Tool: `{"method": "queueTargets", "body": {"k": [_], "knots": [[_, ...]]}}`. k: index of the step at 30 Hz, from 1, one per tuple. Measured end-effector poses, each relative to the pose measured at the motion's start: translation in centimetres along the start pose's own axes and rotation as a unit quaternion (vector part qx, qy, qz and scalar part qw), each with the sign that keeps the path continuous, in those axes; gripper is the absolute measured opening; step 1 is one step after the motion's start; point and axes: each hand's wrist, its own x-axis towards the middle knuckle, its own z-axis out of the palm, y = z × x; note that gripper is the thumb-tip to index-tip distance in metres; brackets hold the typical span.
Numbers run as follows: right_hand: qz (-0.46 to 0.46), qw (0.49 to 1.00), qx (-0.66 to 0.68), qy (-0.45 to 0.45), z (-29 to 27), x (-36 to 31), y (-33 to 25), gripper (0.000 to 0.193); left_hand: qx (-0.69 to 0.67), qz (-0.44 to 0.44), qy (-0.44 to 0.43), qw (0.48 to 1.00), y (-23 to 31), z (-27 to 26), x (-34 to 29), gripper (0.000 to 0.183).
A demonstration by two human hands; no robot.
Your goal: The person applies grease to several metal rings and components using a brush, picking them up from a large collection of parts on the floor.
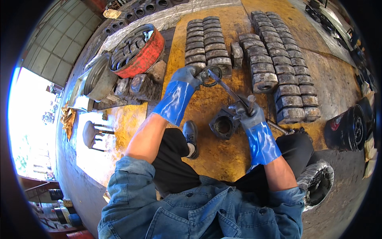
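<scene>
My left hand (187,78), in a grey-palmed glove with a blue cuff, is closed on a dark metal ring (210,82) held above the yellow floor plate. A long flat metal blade (226,87) is gripped in my right hand (248,113), gloved the same way. Its far end meets or overlaps the ring; whether they touch I cannot tell. Just left of my right hand, a dark blocky metal part (223,125) with a round bore rests on the plate. A metal rod (277,127) extends beside my right glove toward my knee.
Rows of greasy metal blocks (286,70) stand ahead on the right, with further rows (213,40) ahead of my left hand. A red drum ring (146,57) holding curved parts stands left. A black bucket (345,128) lies at right; my shoe (190,132) is near the middle.
</scene>
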Motion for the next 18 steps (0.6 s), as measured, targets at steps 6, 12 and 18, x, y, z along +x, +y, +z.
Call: {"method": "queueTargets", "body": {"k": [6,12,18], "knots": [[0.067,0.996,0.062,-0.006,-1.2,-0.3,-2.4,0.029,0.031,0.051,0.101,0.993,-2.3,-0.1,1.7,0.022],[-0.041,0.996,-0.073,-0.009,-2.4,-0.5,-1.9,0.032,-0.108,0.022,0.015,0.994,-5.1,-0.6,2.9,0.025],[-0.192,0.932,-0.307,0.007,-3.0,-0.8,-2.5,0.051,-0.115,-0.001,-0.041,0.993,-4.4,-0.7,2.6,0.030]]}}
